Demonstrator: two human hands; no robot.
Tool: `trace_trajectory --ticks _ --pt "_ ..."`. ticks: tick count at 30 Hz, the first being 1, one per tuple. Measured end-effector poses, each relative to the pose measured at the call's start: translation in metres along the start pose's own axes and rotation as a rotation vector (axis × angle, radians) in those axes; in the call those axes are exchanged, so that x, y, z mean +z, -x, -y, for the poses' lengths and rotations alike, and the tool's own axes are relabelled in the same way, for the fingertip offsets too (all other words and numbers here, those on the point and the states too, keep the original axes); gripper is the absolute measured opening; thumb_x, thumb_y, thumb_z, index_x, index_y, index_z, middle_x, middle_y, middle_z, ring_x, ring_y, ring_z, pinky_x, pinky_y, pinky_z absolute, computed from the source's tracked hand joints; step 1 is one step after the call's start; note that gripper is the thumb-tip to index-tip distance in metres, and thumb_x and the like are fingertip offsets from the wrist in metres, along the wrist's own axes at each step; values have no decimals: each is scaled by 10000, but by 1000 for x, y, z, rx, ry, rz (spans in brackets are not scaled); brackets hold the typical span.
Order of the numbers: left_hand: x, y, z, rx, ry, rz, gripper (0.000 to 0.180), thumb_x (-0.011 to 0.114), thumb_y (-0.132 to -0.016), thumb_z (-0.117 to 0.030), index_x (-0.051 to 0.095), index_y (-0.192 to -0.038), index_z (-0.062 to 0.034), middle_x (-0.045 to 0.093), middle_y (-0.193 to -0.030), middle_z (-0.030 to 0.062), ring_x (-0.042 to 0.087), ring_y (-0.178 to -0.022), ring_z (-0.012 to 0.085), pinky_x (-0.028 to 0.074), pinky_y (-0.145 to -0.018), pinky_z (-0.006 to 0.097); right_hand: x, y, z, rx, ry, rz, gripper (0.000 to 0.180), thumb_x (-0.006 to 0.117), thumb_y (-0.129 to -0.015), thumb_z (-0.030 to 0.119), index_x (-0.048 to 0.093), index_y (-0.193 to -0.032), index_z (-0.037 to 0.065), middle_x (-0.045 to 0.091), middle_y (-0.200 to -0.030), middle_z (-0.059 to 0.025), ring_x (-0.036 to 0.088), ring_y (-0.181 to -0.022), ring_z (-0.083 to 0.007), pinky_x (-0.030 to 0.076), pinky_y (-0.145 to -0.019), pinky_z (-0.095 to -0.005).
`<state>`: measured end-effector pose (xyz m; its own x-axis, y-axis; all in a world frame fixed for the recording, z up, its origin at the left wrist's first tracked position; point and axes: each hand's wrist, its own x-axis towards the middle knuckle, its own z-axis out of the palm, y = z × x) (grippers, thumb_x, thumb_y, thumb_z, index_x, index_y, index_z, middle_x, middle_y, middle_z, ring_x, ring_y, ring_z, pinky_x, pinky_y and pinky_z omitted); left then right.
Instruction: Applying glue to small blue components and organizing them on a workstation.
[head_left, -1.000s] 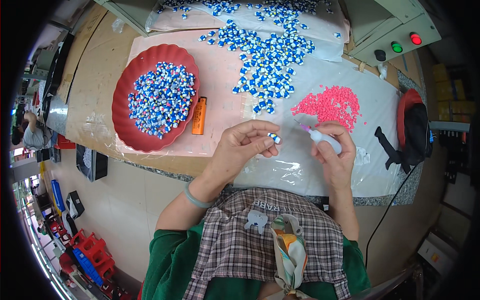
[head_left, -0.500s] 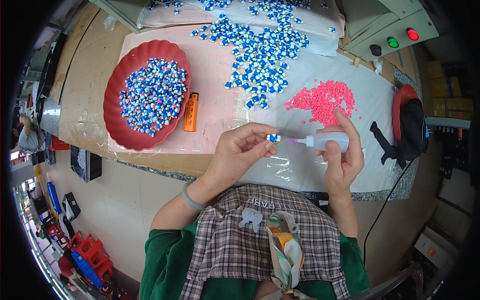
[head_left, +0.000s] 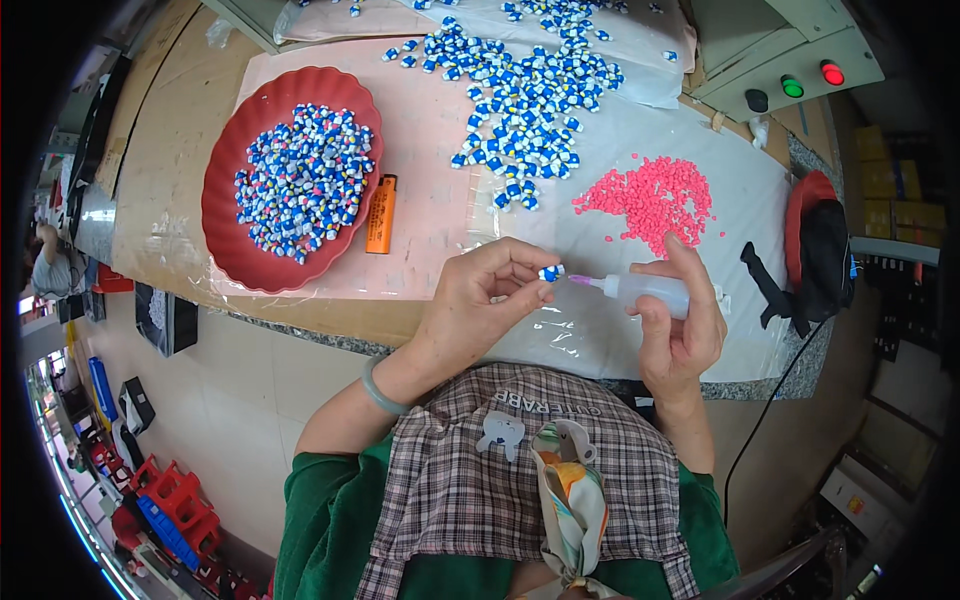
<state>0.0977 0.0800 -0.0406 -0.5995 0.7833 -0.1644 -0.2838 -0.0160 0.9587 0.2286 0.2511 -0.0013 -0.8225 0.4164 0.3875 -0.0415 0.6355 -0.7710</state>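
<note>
Between its thumb and fingertips, my left hand [head_left: 475,300] pinches a small blue-and-white figurine [head_left: 550,272]. My right hand [head_left: 688,335] holds a translucent squeeze bottle [head_left: 648,292] on its side, thumb below and fingers above. The bottle's thin purplish nozzle [head_left: 583,281] points left at the figurine, its tip at or just beside it; whether they touch I cannot tell. Beyond the right hand lies a spread of small pink pieces [head_left: 655,200] on white sheeting. More blue-and-white figurines [head_left: 530,110] are scattered farther back.
A red scalloped tray [head_left: 222,215] heaped with figurines stands at the left, an orange lighter-shaped object [head_left: 381,215] beside it. To the right are a black bag [head_left: 825,255] against a red dish [head_left: 812,187] and a grey control box [head_left: 800,60] with lit buttons.
The bottle's nozzle has come left, nearer to the figurine, and the bottle tilts a little more. The figurine has turned slightly in my left fingers. The whole view has shifted a little.
</note>
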Motion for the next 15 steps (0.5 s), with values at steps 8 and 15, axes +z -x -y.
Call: trace_trajectory --ticks 8,15 --pt "-1 -1 0 -5 -10 4 221 657 -886 -12 608 -1097 31 684 -945 74 663 -834 96 535 -711 208 2 -6 2 -100 67 19 460 697 -868 152 531 -1237 -66 645 -1109 -221 683 -784 -267 550 -666 -329" --pt "0 -1 0 -37 51 9 232 647 -894 -13 605 -1118 31 679 -929 72 660 -835 97 544 -737 214 0 -6 -6 -46 -15 -8 418 678 -874 136 538 -1221 -48 657 -992 -178 654 -730 -206 521 -613 -280"
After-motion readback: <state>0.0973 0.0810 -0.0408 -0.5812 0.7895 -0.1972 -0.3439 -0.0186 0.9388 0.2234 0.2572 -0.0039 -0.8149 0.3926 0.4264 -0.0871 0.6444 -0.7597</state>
